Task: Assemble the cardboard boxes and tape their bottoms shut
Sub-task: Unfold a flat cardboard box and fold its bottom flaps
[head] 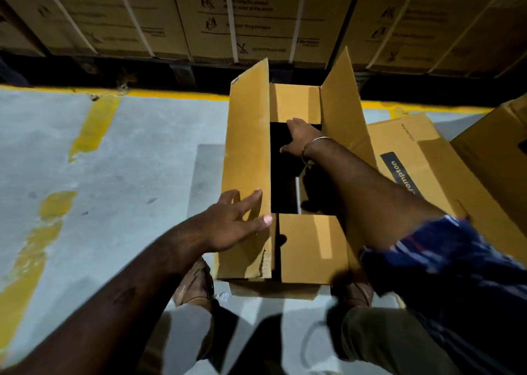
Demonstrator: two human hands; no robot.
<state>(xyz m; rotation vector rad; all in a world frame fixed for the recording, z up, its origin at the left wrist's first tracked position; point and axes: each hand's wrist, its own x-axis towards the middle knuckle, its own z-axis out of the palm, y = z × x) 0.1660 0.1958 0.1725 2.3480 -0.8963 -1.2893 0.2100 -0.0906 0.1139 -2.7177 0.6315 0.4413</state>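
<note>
A brown cardboard box [248, 146] stands on the floor in front of my feet, its end open toward me. Both long flaps stand up, and the two short flaps are folded in over the dark opening. My left hand [238, 225] rests with fingers spread against the near end of the left long flap [251, 123]. My right hand [301, 139] reaches across the opening and presses flat on the far short flap [295, 102]. The near short flap [310, 240] lies folded in. No tape is in view.
Flattened and assembled boxes [422, 158] lie to the right, touching the right long flap. Strapped cartons [256, 18] are stacked along the back behind a yellow floor line [176, 92]. Bare grey concrete floor [114, 175] extends to the left. My shoes [194, 283] stand by the box.
</note>
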